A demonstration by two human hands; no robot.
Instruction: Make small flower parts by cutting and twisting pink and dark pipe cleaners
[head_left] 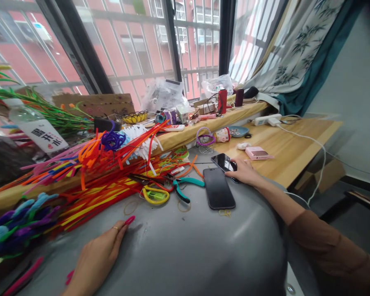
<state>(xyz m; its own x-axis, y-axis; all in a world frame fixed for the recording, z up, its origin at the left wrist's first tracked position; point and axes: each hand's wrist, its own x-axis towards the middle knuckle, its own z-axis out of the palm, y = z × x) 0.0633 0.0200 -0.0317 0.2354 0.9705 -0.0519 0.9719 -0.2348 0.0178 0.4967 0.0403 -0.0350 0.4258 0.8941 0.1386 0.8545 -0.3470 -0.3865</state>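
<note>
My left hand point(100, 250) rests low over the grey surface, thumb and fingers pinched on a looped pink pipe cleaner point(130, 220). A bit of pink also shows beside the wrist; I cannot tell if it is the same piece. My right hand point(243, 172) grips the near end of a dark smartphone point(221, 161). Just in front lies a second black smartphone point(219, 190), flat on the surface. Left of it are teal-handled pliers point(189, 181) and yellow-handled scissors point(156, 195). Loose rubber bands point(225, 213) lie close by.
Red and yellow pipe cleaners point(95, 201) cover the left side, with bundles on the sill above. A water bottle point(37, 129) leans there. To the right, a wooden desk point(296, 139) carries a pink device point(257, 153) and a power strip point(263, 119) with a white cable.
</note>
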